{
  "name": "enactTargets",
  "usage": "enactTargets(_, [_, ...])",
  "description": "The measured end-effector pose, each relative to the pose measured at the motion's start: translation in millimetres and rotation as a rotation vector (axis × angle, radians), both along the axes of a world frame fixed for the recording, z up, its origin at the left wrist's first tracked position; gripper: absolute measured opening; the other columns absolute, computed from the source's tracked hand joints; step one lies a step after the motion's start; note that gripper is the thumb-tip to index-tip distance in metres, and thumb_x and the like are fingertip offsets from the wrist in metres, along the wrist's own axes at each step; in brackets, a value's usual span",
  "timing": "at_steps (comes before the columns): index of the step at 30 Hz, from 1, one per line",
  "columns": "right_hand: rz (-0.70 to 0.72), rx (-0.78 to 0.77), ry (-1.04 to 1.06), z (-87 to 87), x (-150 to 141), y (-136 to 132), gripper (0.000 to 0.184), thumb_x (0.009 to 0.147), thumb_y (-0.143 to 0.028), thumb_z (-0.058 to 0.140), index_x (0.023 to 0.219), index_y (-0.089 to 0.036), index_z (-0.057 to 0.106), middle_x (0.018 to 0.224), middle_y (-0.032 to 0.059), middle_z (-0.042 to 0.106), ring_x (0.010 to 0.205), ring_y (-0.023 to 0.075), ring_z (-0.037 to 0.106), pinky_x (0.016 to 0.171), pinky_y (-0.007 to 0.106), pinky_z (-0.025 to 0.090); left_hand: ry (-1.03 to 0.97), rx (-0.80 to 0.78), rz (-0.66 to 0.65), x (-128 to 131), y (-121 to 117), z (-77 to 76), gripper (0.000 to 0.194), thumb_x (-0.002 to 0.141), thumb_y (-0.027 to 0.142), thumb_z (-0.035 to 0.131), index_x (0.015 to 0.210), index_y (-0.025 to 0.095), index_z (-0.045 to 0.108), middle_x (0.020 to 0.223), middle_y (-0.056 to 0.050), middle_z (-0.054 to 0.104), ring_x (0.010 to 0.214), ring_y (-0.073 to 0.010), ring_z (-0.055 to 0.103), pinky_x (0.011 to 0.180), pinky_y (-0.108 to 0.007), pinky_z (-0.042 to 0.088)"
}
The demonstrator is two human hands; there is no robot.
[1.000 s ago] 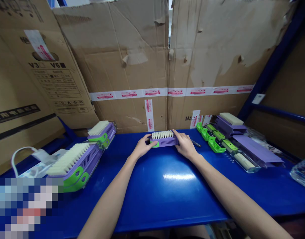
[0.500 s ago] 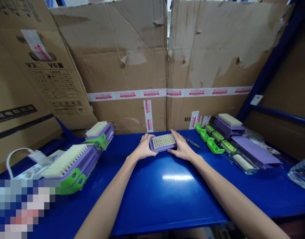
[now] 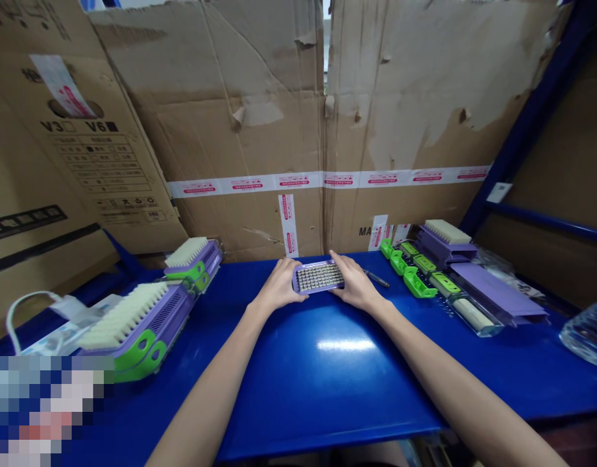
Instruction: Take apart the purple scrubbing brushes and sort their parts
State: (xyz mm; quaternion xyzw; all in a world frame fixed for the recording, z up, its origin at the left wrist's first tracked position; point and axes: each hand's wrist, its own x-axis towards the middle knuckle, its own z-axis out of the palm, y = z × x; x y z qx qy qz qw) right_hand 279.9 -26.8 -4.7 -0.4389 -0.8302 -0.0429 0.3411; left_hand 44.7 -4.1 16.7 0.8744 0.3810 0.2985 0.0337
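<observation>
Between my two hands is a purple brush head (image 3: pixel 320 277), its several rows of cream bristle tufts facing me. My left hand (image 3: pixel 280 286) grips the left end, thumb along the lower edge. At the other end my right hand (image 3: pixel 355 286) is closed on the same brush head, its fingers over the top corner and thumb below. The underside of the brush is hidden. Just right of my right hand, a slim dark tool like a screwdriver (image 3: pixel 377 279) lies on the blue table (image 3: pixel 298 395).
Purple and green brushes (image 3: pixel 128 318) stand at left beside a white charger and cable (image 3: pixel 72 310). On the right lie green clips (image 3: pixel 419 283), a clear-cased roller (image 3: pixel 474 314), purple housings (image 3: pixel 496 292) and clear plastic (image 3: pixel 590 334). Cardboard (image 3: pixel 244 143) walls the back.
The brush head has tipped slightly, so its bristles point more straight at me. Both hands keep their hold at its ends. My view has shifted a little.
</observation>
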Motion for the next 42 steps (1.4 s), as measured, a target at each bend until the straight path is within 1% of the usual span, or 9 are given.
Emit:
enactTargets(6, [0.014,-0.069,0.030,1.5,1,0,0.098,0.069,-0.022,0.070,0.149,-0.016,0.014,0.131,0.0183,0.048,0.121,0.0310,0.045,0.101,0.047,0.039,0.075,0.010,0.103,-4,1,2.5,0.064,0.047,0.044,0.080,0.100,0.016,0.058,0.095,-0.009,0.057,0.094,-0.0287,0.054,0.083,-0.042,0.046])
enactTargets(9, [-0.023,-0.142,0.090,-0.9,8,-1,0.104,0.066,-0.025,0.075,0.149,-0.019,0.012,0.129,0.0157,0.049,0.119,0.0297,0.047,0.101,0.046,0.039,0.075,-0.067,0.159,-12,3,0.3,0.065,0.049,0.055,0.077,0.097,0.015,0.060,0.094,-0.009,0.059,0.093,-0.0297,0.054,0.082,-0.042,0.046])
enactTargets(14, [-0.133,-0.243,0.186,-4.8,17,-2,0.105,0.065,-0.030,0.076,0.149,-0.024,0.015,0.121,0.0126,0.053,0.115,0.0293,0.050,0.099,0.045,0.040,-0.021,-0.163,0.150,-27,9,-9.7,0.072,0.061,0.053,0.071,0.123,0.021,0.051,0.118,-0.009,0.057,0.111,-0.0286,0.051,0.097,-0.042,0.039])
enactTargets(17, [-0.174,-0.282,0.222,-6.0,17,-1,0.102,0.066,-0.036,0.076,0.149,-0.023,0.017,0.115,0.0123,0.055,0.110,0.0296,0.053,0.097,0.046,0.041,-0.022,-0.176,0.152,-31,12,-15.9,0.073,0.068,0.047,0.067,0.134,0.026,0.043,0.119,-0.008,0.056,0.111,-0.0275,0.050,0.096,-0.043,0.039])
enactTargets(23, [-0.200,-0.325,0.319,-8.0,15,0,0.101,0.064,-0.036,0.076,0.148,-0.022,0.020,0.116,0.0118,0.058,0.112,0.0281,0.053,0.098,0.045,0.039,0.051,-0.117,0.273,-31,12,-22.0,0.042,0.073,0.043,0.064,0.112,0.027,0.064,0.129,-0.010,0.046,0.125,-0.0335,0.038,0.101,-0.050,0.032])
enactTargets(27, [-0.182,-0.329,0.365,-8.5,13,0,0.103,0.062,-0.035,0.077,0.147,-0.020,0.022,0.119,0.0126,0.058,0.114,0.0281,0.053,0.099,0.044,0.038,-0.003,-0.090,0.228,-18,10,-24.3,0.041,0.073,0.051,0.065,0.105,0.026,0.068,0.127,-0.010,0.049,0.123,-0.0315,0.040,0.102,-0.049,0.030])
enactTargets(30, [-0.121,-0.324,0.425,-8.9,11,1,0.103,0.063,-0.036,0.077,0.148,-0.022,0.021,0.122,0.0121,0.057,0.115,0.0271,0.053,0.099,0.044,0.039,-0.055,-0.098,0.167,-8,9,-25.1,0.028,0.073,0.045,0.068,0.095,0.028,0.071,0.119,-0.006,0.057,0.117,-0.0283,0.046,0.103,-0.049,0.028])
enactTargets(35, [-0.176,-0.336,0.482,-6.4,11,1,0.098,0.064,-0.040,0.075,0.146,-0.021,0.024,0.125,0.0133,0.057,0.118,0.0282,0.052,0.100,0.044,0.039,-0.309,-0.133,0.163,-10,16,-18.7,0.013,0.075,0.037,0.066,0.078,0.025,0.070,0.095,-0.003,0.069,0.098,-0.0228,0.058,0.096,-0.042,0.035])
enactTargets(42, [-0.302,-0.278,0.496,-8.3,15,4,0.094,0.065,-0.043,0.073,0.144,-0.018,0.028,0.116,0.0124,0.062,0.111,0.0303,0.056,0.096,0.045,0.042,-1.054,-0.122,0.354,-39,26,-6.5,0.026,0.080,0.041,0.054,0.066,0.020,0.054,0.061,0.001,0.060,0.063,-0.0145,0.058,0.064,-0.025,0.044])
